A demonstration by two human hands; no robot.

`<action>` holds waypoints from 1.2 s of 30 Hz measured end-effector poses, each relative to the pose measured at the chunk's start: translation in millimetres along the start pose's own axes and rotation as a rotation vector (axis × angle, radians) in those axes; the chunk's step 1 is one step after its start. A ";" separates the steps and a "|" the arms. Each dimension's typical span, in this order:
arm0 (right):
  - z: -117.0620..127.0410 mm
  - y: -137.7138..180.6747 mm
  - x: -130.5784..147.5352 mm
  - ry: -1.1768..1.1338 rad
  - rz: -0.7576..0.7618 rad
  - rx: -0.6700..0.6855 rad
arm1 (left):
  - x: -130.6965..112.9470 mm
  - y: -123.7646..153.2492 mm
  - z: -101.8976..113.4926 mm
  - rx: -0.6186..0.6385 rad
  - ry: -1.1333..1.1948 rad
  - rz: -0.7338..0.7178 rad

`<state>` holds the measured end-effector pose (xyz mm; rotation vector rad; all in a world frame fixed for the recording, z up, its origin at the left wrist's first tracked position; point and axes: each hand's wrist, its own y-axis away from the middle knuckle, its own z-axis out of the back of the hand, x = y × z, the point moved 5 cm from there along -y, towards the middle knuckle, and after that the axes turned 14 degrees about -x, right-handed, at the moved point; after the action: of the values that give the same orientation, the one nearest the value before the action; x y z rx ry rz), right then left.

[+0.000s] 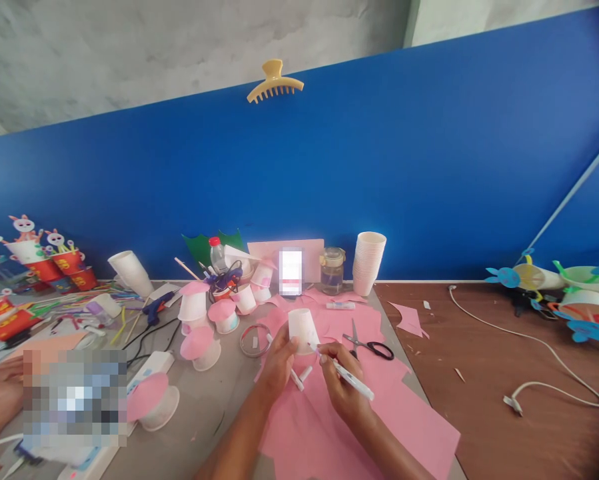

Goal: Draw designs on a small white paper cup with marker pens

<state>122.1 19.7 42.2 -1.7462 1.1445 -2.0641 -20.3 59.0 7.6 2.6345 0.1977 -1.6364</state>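
Observation:
My left hand [279,360] is closed around the side of a white paper cup [302,328], which stands upside down with its narrow end up. In my right hand [339,377] is a white marker pen [353,380], its tip at the cup's lower right side. Faint marks show on the cup near the tip. Pink paper [399,420] lies beneath both hands. A pen cap or short marker [298,379] pokes out by my left hand. Just right of the cup lie scissors [374,348] with black handles, blades apart. Another white marker [340,306] rests on the paper behind.
A lit phone [291,272] stands behind the cup, beside a glass jar [332,270] and a stack of paper cups [368,263]. A roll of tape [254,340] and several cups with pink discs [198,347] are left. Another person's hand [2,387] is far left. A white cable [529,337] lies right.

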 end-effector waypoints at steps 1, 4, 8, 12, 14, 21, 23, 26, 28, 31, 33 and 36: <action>0.5 -0.2 0.6 -0.004 0.002 -0.003 | 0.0 0.3 0.0 0.001 0.005 0.000; 2.3 -1.2 2.3 -0.014 0.003 -0.022 | 0.0 0.8 -0.3 0.007 0.014 0.002; 3.2 -2.0 2.6 -0.014 -0.004 -0.041 | 1.0 -0.3 0.5 0.005 0.003 0.004; 2.5 -1.7 1.6 -0.020 -0.009 -0.025 | 2.1 -1.6 1.2 -0.001 0.004 0.006; 2.0 -1.5 1.2 -0.018 -0.010 -0.009 | 1.9 -1.6 1.1 -0.004 0.007 0.003; 0.7 -0.6 0.1 -0.004 -0.024 -0.005 | -0.5 0.6 -1.6 0.001 0.006 0.002; 0.1 -0.5 -0.2 -0.003 -0.030 0.001 | -0.8 1.0 -2.2 0.000 0.005 0.008; 0.5 -1.1 0.1 -0.018 -0.035 -0.001 | -1.1 1.1 -2.5 0.000 0.010 0.015; 1.6 -2.1 0.3 -0.026 -0.042 -0.013 | -0.8 0.8 -2.1 -0.005 0.010 0.018; 3.3 -3.2 0.0 -0.032 -0.054 -0.037 | 0.1 0.4 -1.3 -0.008 0.004 0.017; 3.4 -3.1 -0.5 -0.042 -0.062 -0.045 | 0.4 0.2 -1.0 -0.007 0.006 0.009; 2.8 -2.0 -2.5 -0.063 -0.090 -0.047 | 0.3 0.4 -1.5 -0.001 0.009 0.006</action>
<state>125.9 21.4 41.7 -1.9033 1.1254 -2.0318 -18.8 58.8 8.0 2.6399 0.1900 -1.6223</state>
